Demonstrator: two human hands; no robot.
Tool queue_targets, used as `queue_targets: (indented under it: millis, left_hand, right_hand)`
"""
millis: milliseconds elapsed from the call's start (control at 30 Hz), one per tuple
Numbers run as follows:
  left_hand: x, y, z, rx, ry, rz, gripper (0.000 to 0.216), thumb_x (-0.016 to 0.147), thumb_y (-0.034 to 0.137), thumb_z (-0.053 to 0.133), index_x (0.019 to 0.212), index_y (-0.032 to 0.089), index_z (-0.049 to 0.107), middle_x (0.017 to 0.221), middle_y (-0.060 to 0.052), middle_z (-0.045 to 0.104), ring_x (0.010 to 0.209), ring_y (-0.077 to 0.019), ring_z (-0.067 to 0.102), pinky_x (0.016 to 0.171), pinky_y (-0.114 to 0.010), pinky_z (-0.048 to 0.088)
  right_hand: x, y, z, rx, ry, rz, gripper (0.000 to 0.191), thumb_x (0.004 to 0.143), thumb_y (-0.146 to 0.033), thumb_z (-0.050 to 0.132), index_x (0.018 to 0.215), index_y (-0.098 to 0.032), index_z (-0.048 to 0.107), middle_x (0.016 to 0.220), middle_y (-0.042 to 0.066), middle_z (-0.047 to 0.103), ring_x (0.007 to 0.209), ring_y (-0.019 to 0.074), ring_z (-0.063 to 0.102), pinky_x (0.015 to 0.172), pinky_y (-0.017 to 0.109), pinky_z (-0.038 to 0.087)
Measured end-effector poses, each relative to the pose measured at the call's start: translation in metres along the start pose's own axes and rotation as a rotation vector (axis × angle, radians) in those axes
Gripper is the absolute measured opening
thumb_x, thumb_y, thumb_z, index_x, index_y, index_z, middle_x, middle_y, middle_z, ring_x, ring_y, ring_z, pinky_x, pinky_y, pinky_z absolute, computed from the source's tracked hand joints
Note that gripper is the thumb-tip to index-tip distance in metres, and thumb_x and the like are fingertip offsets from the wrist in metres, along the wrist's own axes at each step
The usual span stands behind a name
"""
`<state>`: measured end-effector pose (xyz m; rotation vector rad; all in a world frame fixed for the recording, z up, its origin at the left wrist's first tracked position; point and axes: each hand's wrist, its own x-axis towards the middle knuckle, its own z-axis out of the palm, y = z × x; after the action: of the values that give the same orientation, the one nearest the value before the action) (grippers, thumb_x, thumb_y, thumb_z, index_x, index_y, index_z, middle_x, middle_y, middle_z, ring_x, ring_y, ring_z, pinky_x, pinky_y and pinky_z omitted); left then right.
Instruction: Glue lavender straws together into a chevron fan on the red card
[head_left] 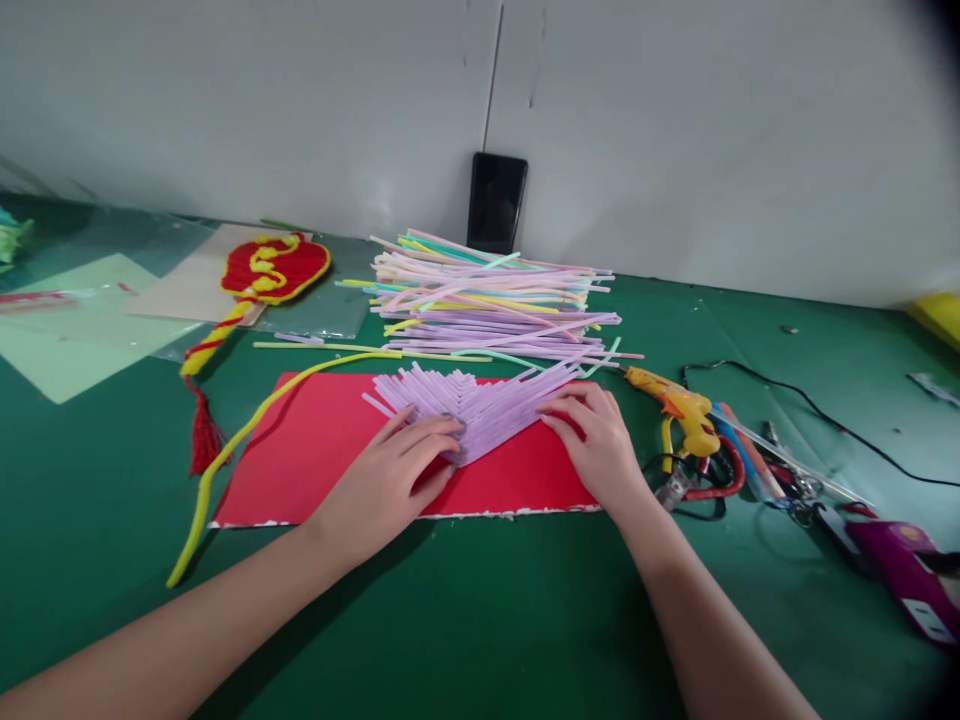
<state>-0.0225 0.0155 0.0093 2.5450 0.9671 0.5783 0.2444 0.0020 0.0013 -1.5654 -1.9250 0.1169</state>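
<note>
A V-shaped panel of lavender pipe cleaners (pixel 491 425), laid side by side in two slanting rows, lies on a red sheet (pixel 300 440). My left hand (pixel 394 470) holds the panel down near its lower point, fingers over the left row and thumb at the bottom edge. At the panel's right side, my right hand (pixel 592 435) pinches the outer stems between thumb and fingers. Part of the left row is hidden beneath my left hand. Behind the sheet lies a broad pile of loose pastel pipe cleaners (pixel 495 300).
A red and yellow fan (pixel 274 270) with a tassel lies left, near a long yellow stem (pixel 262 410) crossing the sheet. To the right are an orange glue gun (pixel 679 405), its black cord (pixel 817 410) and a purple tool (pixel 900 570). A phone (pixel 497 203) leans against the wall.
</note>
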Motion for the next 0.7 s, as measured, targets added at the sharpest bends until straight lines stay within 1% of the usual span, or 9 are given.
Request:
queue_targets:
  millis: [167,700]
  left_hand:
    - [0.0008,0.0006,-0.0002,-0.009,0.001,-0.004,0.015,0.089,0.018,0.049,0.101,0.023,0.055,0.124,-0.002,0.059,0.12,-0.0166,0.051,0.111,-0.046,0.029]
    - [0.0013,0.0004,0.0003,-0.001,-0.009,-0.006,0.013,0.089,0.019,0.049,0.1,0.023,0.055,0.125,-0.002,0.059,0.12,-0.0167,0.051,0.111,-0.046,0.028]
  right_hand:
    - [0.0,-0.0022,0.001,-0.02,-0.043,-0.038,0.016,0.087,-0.02,0.054,0.094,-0.024,0.067,0.101,0.006,0.058,0.096,0.022,0.053,0.089,0.04,0.043]
    - [0.0003,-0.0005,0.0032,-0.001,-0.053,-0.028,0.011,0.086,-0.02,0.055,0.092,-0.022,0.064,0.1,0.007,0.058,0.096,0.0217,0.052,0.089,0.04,0.043]
